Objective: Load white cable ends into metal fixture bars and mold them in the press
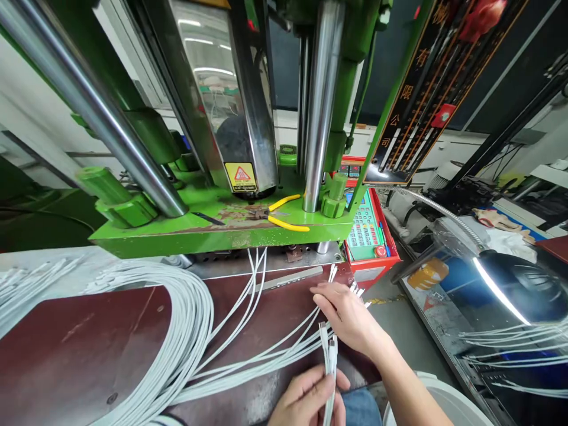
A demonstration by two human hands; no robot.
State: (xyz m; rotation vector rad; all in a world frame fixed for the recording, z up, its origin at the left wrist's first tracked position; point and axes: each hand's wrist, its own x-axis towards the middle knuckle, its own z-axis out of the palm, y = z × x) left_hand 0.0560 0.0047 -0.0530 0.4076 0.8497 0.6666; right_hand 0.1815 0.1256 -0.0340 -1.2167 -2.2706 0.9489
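Note:
My left hand, low in the view, is closed around a few white cables with metal plug ends pointing up. Further up and to the right, my right hand reaches over the ends of other white cables by the bench's right edge. Its thumb and index finger stretch out to the left, apart, and its other fingers are partly hidden. Cable tips show just beyond its fingers. To the left, a thick looped bundle of white cables lies on the dark red bench.
A green press with steel columns stands behind the bench. Yellow-handled pliers lie on it. A red-framed control panel is at its right. A lamp and more cables are far right, a white bin below.

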